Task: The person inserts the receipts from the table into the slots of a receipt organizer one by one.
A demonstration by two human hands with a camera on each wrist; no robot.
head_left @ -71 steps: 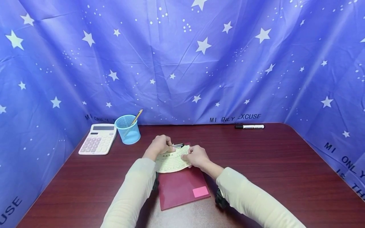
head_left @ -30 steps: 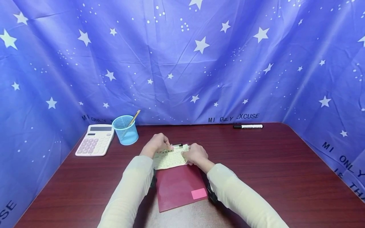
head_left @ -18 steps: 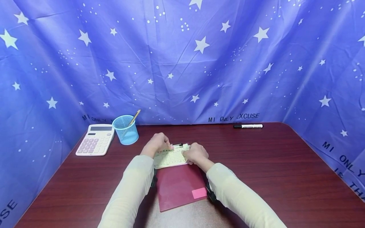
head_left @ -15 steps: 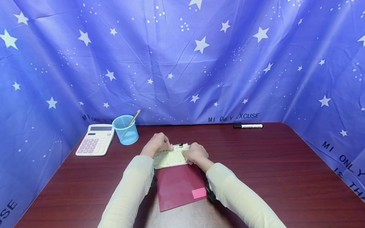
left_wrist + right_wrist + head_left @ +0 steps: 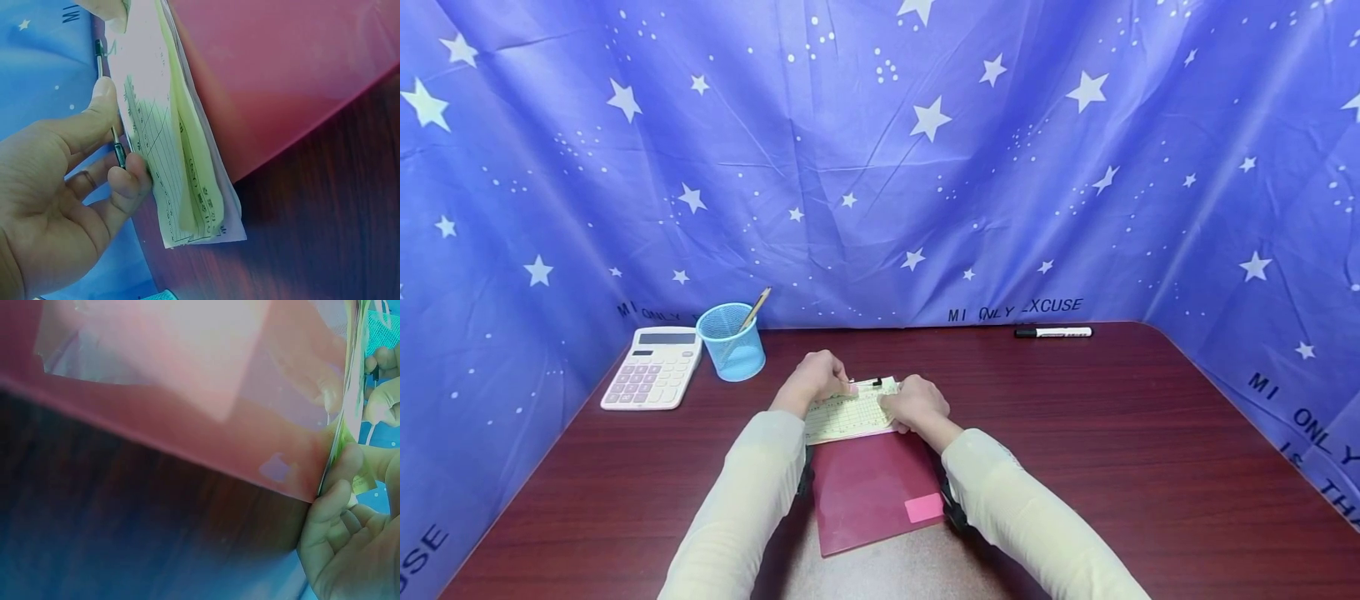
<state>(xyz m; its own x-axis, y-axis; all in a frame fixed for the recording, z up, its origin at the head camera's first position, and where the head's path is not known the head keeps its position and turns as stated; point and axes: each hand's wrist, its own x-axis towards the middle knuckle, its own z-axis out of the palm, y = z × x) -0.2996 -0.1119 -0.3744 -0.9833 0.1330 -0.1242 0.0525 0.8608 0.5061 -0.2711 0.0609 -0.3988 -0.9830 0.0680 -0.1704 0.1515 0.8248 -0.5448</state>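
A dark red clipboard (image 5: 876,492) lies on the table, a pink label (image 5: 924,507) at its lower right corner. Across its top end sits a small stack of pale yellow printed slips (image 5: 847,418), their loose ends fanned apart in the left wrist view. My left hand (image 5: 816,379) is at the clipboard's metal clip (image 5: 119,150), the thumb on its wire bar and the fingers curled near a black tip. My right hand (image 5: 917,406) pinches the right edge of the slips, thumb on top. The right wrist view shows its fingers (image 5: 334,503) right at the board's edge.
Back left stand a white calculator (image 5: 652,369) and a light blue mesh pen cup (image 5: 732,343) holding a pencil (image 5: 756,308). A black-capped white marker (image 5: 1054,332) lies at the back right. A blue starry curtain (image 5: 880,167) closes off the back and sides.
The slips have gone from curled and slanted to flatter and straighter, moving up against the clip. My right hand has settled lower on their edge. Over the last half second both hands barely move.
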